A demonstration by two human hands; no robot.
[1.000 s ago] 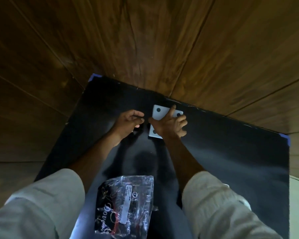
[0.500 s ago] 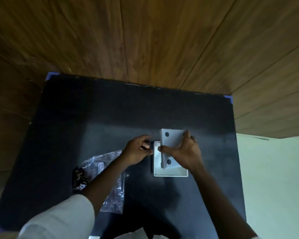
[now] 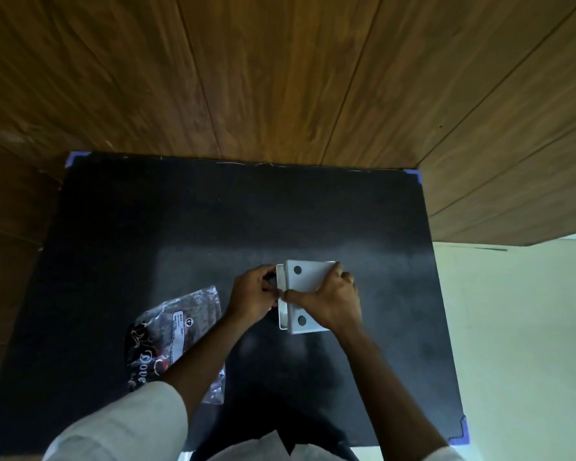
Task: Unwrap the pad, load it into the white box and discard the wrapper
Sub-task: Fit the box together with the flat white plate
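A white box (image 3: 305, 296) with two dark round holes in its top lies on the black mat (image 3: 147, 244), right of centre. My right hand (image 3: 330, 299) grips it from the right, thumb on its left edge. My left hand (image 3: 253, 292) is closed at the box's left side, fingertips pinched against a small dark thing I cannot make out. A crinkled clear plastic wrapper (image 3: 177, 331) with dark print and a white label lies to the left, partly under my left forearm. The pad itself is not clearly visible.
The mat lies on a wooden floor (image 3: 280, 78), with purple tape at its corners (image 3: 414, 174). A pale green surface (image 3: 519, 327) borders the mat on the right. My white sleeves (image 3: 123, 424) fill the bottom of the view.
The view swung so the mat sits squarer and the wrapper lies further left. My right hand shifted its grip on the box, which now shows its holed top; my left hand stays at its left side.
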